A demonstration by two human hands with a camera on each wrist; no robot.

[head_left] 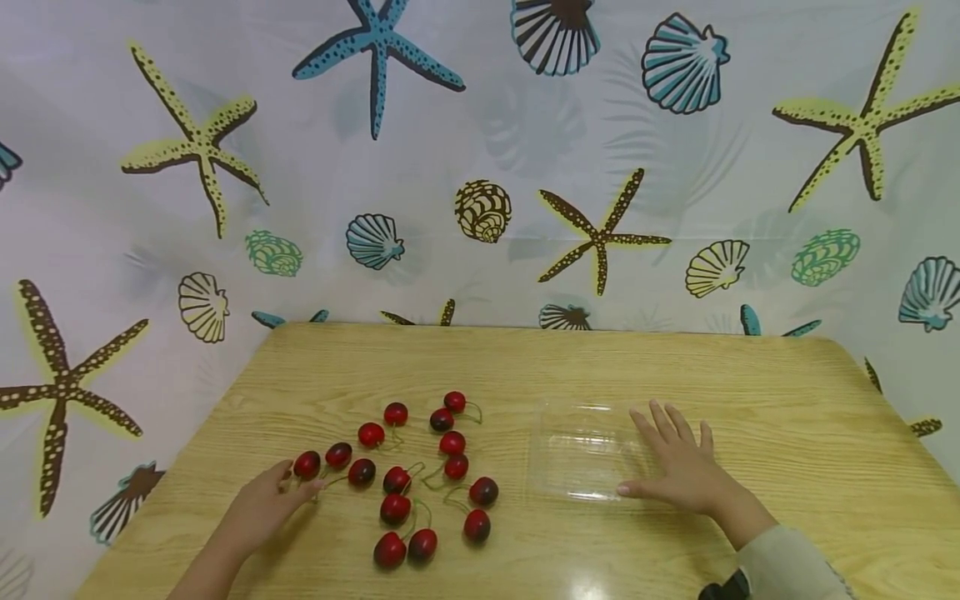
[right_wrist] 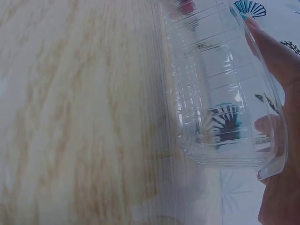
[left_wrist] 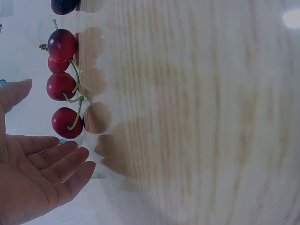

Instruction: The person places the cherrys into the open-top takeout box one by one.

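Note:
My left hand (head_left: pixel 266 504) reaches in at the left end of a group of red cherries. Its fingers are extended and its thumb stands apart. The leftmost cherry (head_left: pixel 307 465) lies right at the fingertips, between fingers and thumb in the head view. In the left wrist view, a cherry (left_wrist: pixel 67 123) with a green stem sits just beyond the fingers, and the palm is bare. Over at the right, my right hand (head_left: pixel 684 471) spreads its fingers along the right side of a clear plastic container (head_left: pixel 536 454). Thumb and fingers touch the rim (right_wrist: pixel 269 79).
More cherries with stems, some in pairs like the front cherry (head_left: pixel 390 551), spread across the left and middle of the wooden table (head_left: pixel 600 367). Behind the table hangs a cloth (head_left: pixel 465 150) printed with starfish and shells.

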